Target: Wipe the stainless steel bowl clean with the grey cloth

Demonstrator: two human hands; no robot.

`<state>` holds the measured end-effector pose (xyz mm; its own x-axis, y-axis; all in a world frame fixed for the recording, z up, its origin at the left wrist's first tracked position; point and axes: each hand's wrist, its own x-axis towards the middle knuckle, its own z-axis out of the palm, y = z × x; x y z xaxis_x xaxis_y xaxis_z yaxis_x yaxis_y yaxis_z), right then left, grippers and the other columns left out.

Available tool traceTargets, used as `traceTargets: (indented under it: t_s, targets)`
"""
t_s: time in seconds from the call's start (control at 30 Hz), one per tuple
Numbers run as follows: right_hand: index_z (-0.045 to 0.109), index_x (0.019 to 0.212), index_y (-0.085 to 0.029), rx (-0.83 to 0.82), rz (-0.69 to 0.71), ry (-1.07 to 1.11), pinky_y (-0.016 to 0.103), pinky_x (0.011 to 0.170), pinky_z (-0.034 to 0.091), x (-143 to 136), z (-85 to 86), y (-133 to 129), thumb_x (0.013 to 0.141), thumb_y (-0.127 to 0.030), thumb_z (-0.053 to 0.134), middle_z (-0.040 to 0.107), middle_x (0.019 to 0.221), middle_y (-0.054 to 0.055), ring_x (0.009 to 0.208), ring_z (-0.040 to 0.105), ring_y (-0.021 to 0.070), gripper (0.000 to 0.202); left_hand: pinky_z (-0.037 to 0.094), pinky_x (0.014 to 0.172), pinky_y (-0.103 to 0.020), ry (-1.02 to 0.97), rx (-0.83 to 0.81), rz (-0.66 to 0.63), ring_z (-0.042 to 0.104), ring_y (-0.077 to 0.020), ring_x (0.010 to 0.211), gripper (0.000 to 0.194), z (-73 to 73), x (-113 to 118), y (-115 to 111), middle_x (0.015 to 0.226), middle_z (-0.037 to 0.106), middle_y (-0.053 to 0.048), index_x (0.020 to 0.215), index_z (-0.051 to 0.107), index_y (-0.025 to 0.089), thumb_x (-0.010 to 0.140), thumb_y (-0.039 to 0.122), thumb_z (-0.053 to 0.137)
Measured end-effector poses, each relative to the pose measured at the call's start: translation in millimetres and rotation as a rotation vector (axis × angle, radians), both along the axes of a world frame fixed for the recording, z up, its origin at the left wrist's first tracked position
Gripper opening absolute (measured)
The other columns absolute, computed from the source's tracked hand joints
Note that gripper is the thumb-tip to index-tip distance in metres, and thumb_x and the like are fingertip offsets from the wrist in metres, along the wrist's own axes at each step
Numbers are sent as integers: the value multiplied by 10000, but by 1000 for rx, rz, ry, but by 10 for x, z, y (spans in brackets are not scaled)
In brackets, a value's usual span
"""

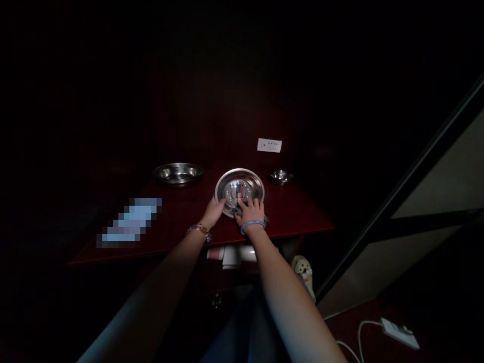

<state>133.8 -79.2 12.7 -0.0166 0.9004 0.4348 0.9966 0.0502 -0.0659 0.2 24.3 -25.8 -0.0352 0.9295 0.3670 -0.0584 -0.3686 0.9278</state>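
A round steel bowl (239, 180) with a small label inside is tilted toward me over the dark red table, between my two hands. My left hand (213, 212) grips its lower left rim, the thumb on the inner side and the other fingers hidden behind. Over the bowl's lower right part lies my right hand (251, 210), its fingers bent and reaching inside near the label. Something grey, perhaps a cloth, shows under that hand; it is too dark to tell whether the fingers hold it.
On the red table (298, 214), a wide steel dish (178, 174) stands left and a small steel bowl (282, 177) right. A socket (269, 145) is on the wall. Paper cups (215, 253) lie below the tabletop. A power strip (400, 333) is on the floor.
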Motion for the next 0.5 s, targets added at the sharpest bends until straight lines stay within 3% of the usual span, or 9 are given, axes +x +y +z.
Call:
traceTargets:
  t_s: [0.5]
  targets:
    - [502,1389,-326,-19,-10,-10,452,1071,227,-7,-6,9,881,-465,537,515,1405,65,1277,378,304,528,407,1083,-397,-13,-5,2,629,-244,1124,371,-7,-9,4,1174,691,-112,1135,623,134,771,202,599]
